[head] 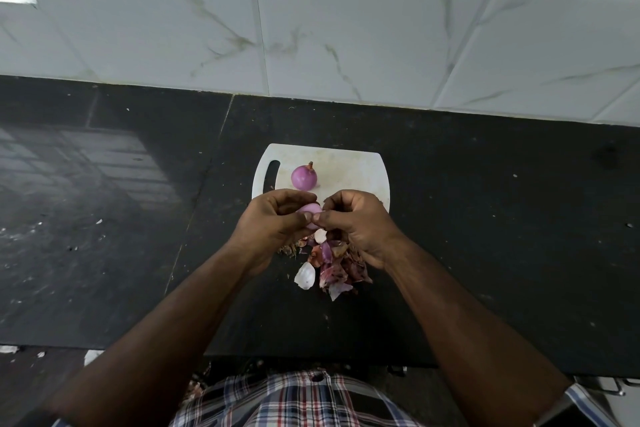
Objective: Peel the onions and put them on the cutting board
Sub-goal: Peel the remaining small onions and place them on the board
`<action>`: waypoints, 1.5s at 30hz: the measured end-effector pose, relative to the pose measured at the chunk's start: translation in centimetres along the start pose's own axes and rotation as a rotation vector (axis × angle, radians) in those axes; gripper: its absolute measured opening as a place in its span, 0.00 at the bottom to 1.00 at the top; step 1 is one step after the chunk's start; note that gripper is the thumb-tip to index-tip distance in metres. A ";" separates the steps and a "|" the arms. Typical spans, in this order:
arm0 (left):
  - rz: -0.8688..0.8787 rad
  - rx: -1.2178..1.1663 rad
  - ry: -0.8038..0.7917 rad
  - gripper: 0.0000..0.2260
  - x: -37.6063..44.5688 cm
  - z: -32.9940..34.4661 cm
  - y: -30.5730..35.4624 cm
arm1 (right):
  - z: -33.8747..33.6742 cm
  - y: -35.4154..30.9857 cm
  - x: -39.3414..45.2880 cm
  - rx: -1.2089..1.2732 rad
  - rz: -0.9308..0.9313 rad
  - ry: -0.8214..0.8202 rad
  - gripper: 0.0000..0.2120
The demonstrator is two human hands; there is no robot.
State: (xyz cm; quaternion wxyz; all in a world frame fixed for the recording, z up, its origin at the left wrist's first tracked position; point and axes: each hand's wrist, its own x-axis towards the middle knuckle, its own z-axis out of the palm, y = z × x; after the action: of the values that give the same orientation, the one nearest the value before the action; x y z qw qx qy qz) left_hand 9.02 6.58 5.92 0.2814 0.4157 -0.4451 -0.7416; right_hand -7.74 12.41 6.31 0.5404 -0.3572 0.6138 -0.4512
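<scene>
My left hand (pixel 273 222) cups the onion (pixel 309 215) above the counter (pixel 485 218) so skins (pixel 332 267) drop there; my right hand (pixel 356 222) pinches its skin. A peeled one (pixel 303 176) sits on the board (pixel 346 170).

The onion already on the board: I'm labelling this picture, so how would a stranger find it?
Find the white cutting board on the black counter. The onion lies alone near its handle slot, just beyond both hands; the other onion is held.
</scene>
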 end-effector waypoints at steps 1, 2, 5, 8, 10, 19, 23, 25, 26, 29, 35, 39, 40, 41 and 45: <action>-0.003 -0.011 0.005 0.12 0.0 0.1 0.0 | 0.0 0.0 0.0 -0.004 -0.009 0.001 0.04; -0.008 -0.021 0.009 0.12 0.1 0.2 0.0 | 0.0 0.0 0.0 -0.002 -0.017 0.001 0.04; -0.039 -0.028 0.001 0.12 0.2 0.1 -0.3 | -0.1 0.1 -0.1 -0.020 -0.023 0.007 0.08; -0.121 -0.043 -0.047 0.11 0.2 -0.2 -0.5 | -0.2 0.6 -0.1 -0.059 -0.056 0.054 0.05; -0.138 -0.026 -0.023 0.10 0.3 -0.2 -0.8 | -0.2 1.2 0.0 -0.130 -0.090 0.087 0.04; -0.022 0.289 0.206 0.14 2.7 -2.0 -0.2 | -0.3 2.3 -0.5 -0.684 -0.117 0.055 0.17; 0.161 0.662 0.177 0.13 4.8 -0.9 1.6 | -0.6 2.4 -0.7 -0.669 -0.134 0.063 0.17; 0.245 0.844 0.132 0.11 6.4 0.3 2.5 | -1.8 2.6 -0.8 -0.654 -0.139 0.168 0.14; 0.282 0.927 0.110 0.11 7.3 1.0 2.9 | -2.6 2.8 -0.8 -0.650 -0.145 0.252 0.13; 0.369 1.135 0.050 0.13 10.2 3.3 3.2 | -5.5 3.1 -0.5 -0.589 -0.100 0.479 0.10; 0.386 1.341 -0.051 0.11 14.5 4.9 2.2 | -6.3 3.4 -0.1 -0.647 -0.129 0.408 0.10; 0.316 1.378 -0.032 0.13 15.4 4.1 1.4 | -3.8 3.8 1.4 -0.851 -0.265 0.205 0.14; 0.302 1.378 -0.031 0.14 15.5 3.8 1.3 | -3.2 3.8 2.1 -0.896 -0.266 0.151 0.16; 0.292 1.375 -0.035 0.15 15.4 3.6 1.3 | -2.7 3.9 2.7 -0.931 -0.263 0.105 0.18; 0.279 1.285 0.013 0.17 14.2 2.1 1.8 | -0.5 3.9 5.2 -1.092 -0.261 -0.015 0.20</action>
State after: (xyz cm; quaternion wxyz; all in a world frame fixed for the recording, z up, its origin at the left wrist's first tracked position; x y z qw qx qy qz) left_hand 0.27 -4.53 2.91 0.0733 0.4437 -0.8474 -0.2821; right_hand -8.87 8.98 0.84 0.2209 -0.6612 0.7053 -0.1286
